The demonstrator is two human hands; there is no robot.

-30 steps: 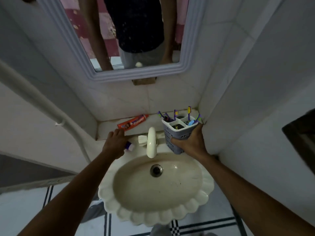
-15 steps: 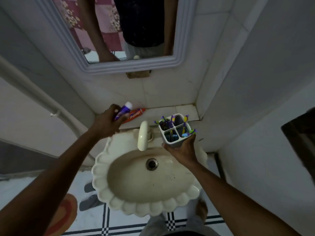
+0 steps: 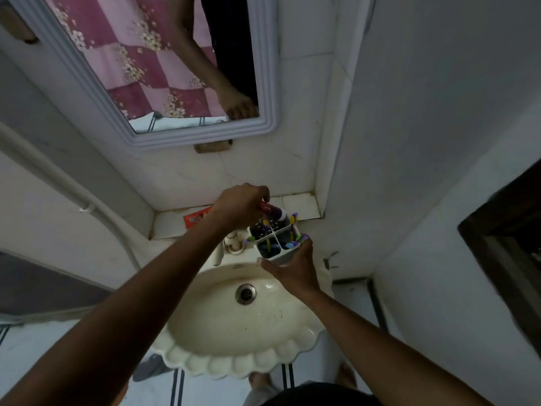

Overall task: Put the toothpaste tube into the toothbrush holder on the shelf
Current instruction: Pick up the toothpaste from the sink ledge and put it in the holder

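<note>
My right hand (image 3: pixel 295 266) grips the grey four-compartment toothbrush holder (image 3: pixel 276 241) from below and holds it above the sink's back edge. Several toothbrushes stick out of it. My left hand (image 3: pixel 240 205) is closed on a small purple tube with a white cap (image 3: pixel 275 213), its cap end pointing down at the holder's far compartment. Whether the tube touches the holder, I cannot tell. A red toothpaste tube (image 3: pixel 197 219) lies flat on the tiled shelf (image 3: pixel 295 205), partly hidden by my left wrist.
A cream scalloped sink (image 3: pixel 234 347) with a tap (image 3: pixel 231 244) sits below the shelf. A framed mirror (image 3: pixel 263 124) hangs on the wall above. White walls close in on both sides, with a pipe (image 3: pixel 58 183) at left.
My left hand has carried the purple tube rightward from near the red tube to just over the holder. My right hand has kept the holder lifted off the shelf.
</note>
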